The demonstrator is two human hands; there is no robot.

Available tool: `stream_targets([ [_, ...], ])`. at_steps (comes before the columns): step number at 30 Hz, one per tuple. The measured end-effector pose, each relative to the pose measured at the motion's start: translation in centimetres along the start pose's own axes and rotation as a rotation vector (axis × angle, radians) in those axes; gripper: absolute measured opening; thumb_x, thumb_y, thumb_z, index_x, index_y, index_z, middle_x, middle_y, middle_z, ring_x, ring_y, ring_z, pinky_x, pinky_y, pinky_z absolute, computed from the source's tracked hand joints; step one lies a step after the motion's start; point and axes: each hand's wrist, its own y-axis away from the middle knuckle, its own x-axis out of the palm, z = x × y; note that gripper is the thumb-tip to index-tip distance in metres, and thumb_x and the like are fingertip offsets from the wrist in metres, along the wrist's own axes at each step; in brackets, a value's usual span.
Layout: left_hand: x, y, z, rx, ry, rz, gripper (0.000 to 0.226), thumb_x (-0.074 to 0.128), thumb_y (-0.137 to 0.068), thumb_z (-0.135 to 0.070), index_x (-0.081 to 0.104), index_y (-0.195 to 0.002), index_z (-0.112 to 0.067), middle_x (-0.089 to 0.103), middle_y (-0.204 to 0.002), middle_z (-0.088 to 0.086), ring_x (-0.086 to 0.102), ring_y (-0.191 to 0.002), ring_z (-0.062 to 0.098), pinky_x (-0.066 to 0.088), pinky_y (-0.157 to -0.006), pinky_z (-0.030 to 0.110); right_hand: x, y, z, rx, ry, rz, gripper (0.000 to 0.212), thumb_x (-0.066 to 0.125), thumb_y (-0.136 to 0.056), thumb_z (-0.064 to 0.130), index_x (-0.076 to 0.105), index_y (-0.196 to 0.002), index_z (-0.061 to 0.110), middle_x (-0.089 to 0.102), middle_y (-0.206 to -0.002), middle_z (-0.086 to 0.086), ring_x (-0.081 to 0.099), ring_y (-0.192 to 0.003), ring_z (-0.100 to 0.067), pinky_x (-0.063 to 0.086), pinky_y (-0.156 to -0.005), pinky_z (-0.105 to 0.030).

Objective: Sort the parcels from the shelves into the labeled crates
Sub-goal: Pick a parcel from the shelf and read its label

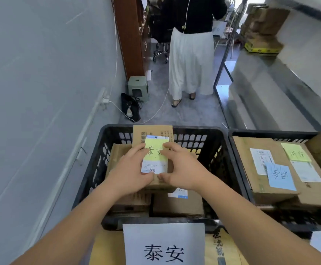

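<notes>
Nearest the camera, a white paper sign printed with two black characters (163, 245) is hanging on the front of a black slatted plastic crate (91, 169), marking which parcels belong in it. Two bare forearms are reaching over that sign into the crate. The left hand (131, 169) and the right hand (182, 165) are gripping a small brown cardboard parcel (153, 132) from either side, apparently lowering it onto the brown cardboard boxes (178, 206) already lying inside. A yellow sticky note (154, 150) on top of the parcel is carrying handwritten characters that seem to match the sign, which would explain why it is going here. The left fingers (136, 150) are curling over the parcel's left edge and the right fingers (172, 147) over its right edge, with both thumbs pinching the near end, so the parcel is sitting between the two hands and its far end is sticking out beyond the fingertips, leaning toward the far wall of the crate. Just beside, to the right, a second black plastic crate (239, 169) is holding larger cardboard boxes bearing a green note and a blue note. Further off, a person in a long white skirt (191, 60) is standing on the grey floor, facing away.
</notes>
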Motion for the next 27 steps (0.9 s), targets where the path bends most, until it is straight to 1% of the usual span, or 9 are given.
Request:
stream_targets([
  [4,-2.8,1.3,3.2,-0.071,-0.031,-0.022,0.086,0.062,-0.075,-0.05,0.032,-0.154,-0.032,0.019,-0.16,-0.022,0.033,-0.139,0.007,0.039,-0.107,0.03,2.0,-2.7,3.7,-0.047,-0.027,0.029,0.086,0.073,-0.084,0.049,0.039,-0.157,0.018,0.021,-0.165,0.007,0.026,-0.147,-0.026,0.034,-0.118,-0.043],
  [7,-4.3,1.7,5.6,-0.128,-0.053,-0.013,0.088,0.064,-0.076,-0.046,0.031,-0.156,-0.024,0.02,-0.162,-0.015,0.033,-0.142,0.012,0.039,-0.112,0.036,3.4,-4.6,6.0,-0.069,-0.01,0.054,0.085,0.07,-0.086,0.049,0.037,-0.158,0.017,0.02,-0.166,0.004,0.021,-0.15,-0.028,0.034,-0.12,-0.046],
  [10,-5.2,1.7,7.3,-0.16,-0.08,0.003,0.085,0.065,-0.082,-0.038,0.028,-0.157,-0.023,0.017,-0.164,-0.013,0.028,-0.144,0.014,0.032,-0.114,0.032,4.5,-6.2,7.7,-0.072,0.014,0.079,0.084,0.069,-0.086,0.049,0.038,-0.157,0.017,0.021,-0.166,0.002,0.022,-0.149,-0.031,0.033,-0.12,-0.047],
  [13,-5.6,1.3,7.9,-0.164,-0.116,0.014,0.083,0.062,-0.083,-0.039,0.028,-0.157,-0.024,0.018,-0.165,-0.01,0.026,-0.147,0.018,0.031,-0.119,0.041,5.0,-7.3,8.4,-0.045,0.022,0.075,0.086,0.069,-0.081,0.052,0.041,-0.155,0.018,0.025,-0.163,0.002,0.025,-0.144,-0.032,0.039,-0.115,-0.048],
  [16,-5.2,1.0,8.0,-0.198,-0.198,0.023,0.08,0.055,-0.082,-0.048,0.029,-0.156,-0.031,0.017,-0.166,-0.014,0.035,-0.141,0.021,0.044,-0.107,0.046,5.3,-7.6,8.3,-0.045,0.04,0.086,0.086,0.068,-0.082,0.051,0.04,-0.156,0.018,0.025,-0.163,0.003,0.024,-0.145,-0.032,0.037,-0.115,-0.048],
  [19,-4.0,1.2,8.5,-0.206,-0.387,0.001,0.077,0.045,-0.081,-0.056,0.028,-0.154,-0.036,0.021,-0.165,-0.015,0.038,-0.136,0.021,0.048,-0.098,0.047,6.2,-7.4,8.1,-0.046,0.105,0.129,0.085,0.065,-0.087,0.048,0.033,-0.159,0.017,0.019,-0.168,0.001,0.013,-0.152,-0.041,0.025,-0.122,-0.051],
  [22,-3.1,1.2,9.1,-0.208,-0.409,-0.019,0.079,0.033,-0.079,-0.06,0.025,-0.155,-0.037,0.02,-0.165,-0.014,0.034,-0.137,0.025,0.043,-0.104,0.049,6.7,-7.5,7.9,-0.029,0.109,0.144,0.086,0.06,-0.09,0.05,0.026,-0.162,0.018,0.015,-0.17,0.0,0.006,-0.154,-0.046,0.018,-0.124,-0.054],
  [24,-2.7,1.2,9.2,-0.206,-0.417,-0.022,0.078,0.03,-0.081,-0.06,0.024,-0.155,-0.037,0.02,-0.165,-0.013,0.03,-0.14,0.028,0.039,-0.109,0.051,6.8,-7.5,7.7,-0.037,0.148,0.138,0.087,0.056,-0.09,0.055,0.022,-0.163,0.019,0.014,-0.171,0.0,0.007,-0.154,-0.044,0.022,-0.123,-0.054],
  [27,-2.4,1.7,9.0,-0.181,-0.497,-0.071,0.073,0.033,-0.086,-0.056,0.029,-0.155,-0.034,0.026,-0.163,-0.01,0.023,-0.142,0.027,0.029,-0.113,0.05,7.0,-7.1,7.3,-0.069,0.227,0.102,0.083,0.048,-0.094,0.061,0.019,-0.163,0.025,0.012,-0.172,0.003,0.017,-0.153,-0.036,0.032,-0.118,-0.051],
])
